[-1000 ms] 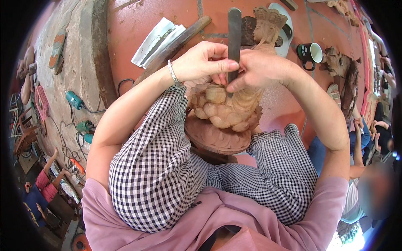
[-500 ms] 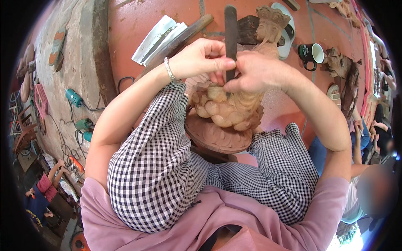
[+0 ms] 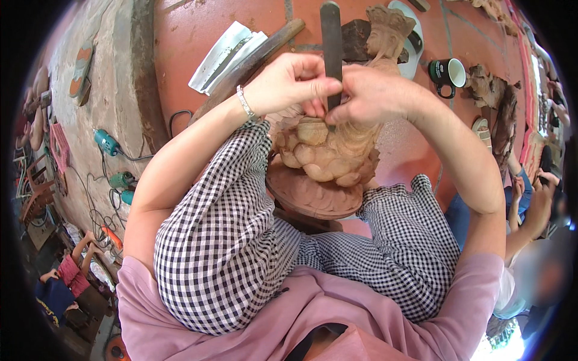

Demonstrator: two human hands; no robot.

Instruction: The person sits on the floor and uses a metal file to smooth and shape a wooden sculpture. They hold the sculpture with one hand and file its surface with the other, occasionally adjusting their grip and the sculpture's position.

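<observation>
A carved wooden statue [image 3: 325,157] with a crowned head [image 3: 385,33] lies tilted between my knees, its round scalloped base toward me. Over its carved lobes I hold a long, flat, dark metal file [image 3: 331,42] nearly upright, its lower tip against the wood. My right hand [image 3: 370,96] is closed around the lower part of the file. From the other side my left hand [image 3: 301,84] pinches it between thumb and fingers. Part of the statue's body is hidden behind my hands.
Beyond my left arm lie a wooden stick [image 3: 259,54] and folded white paper [image 3: 226,54]. A dark mug [image 3: 442,75] and rough wood pieces [image 3: 490,93] are at the right. Corded green power tools [image 3: 107,141] rest at the left. Other people sit at both edges.
The file has shifted slightly up and left in the picture, with both hands still on it. At the right edge another person's arm has been raised.
</observation>
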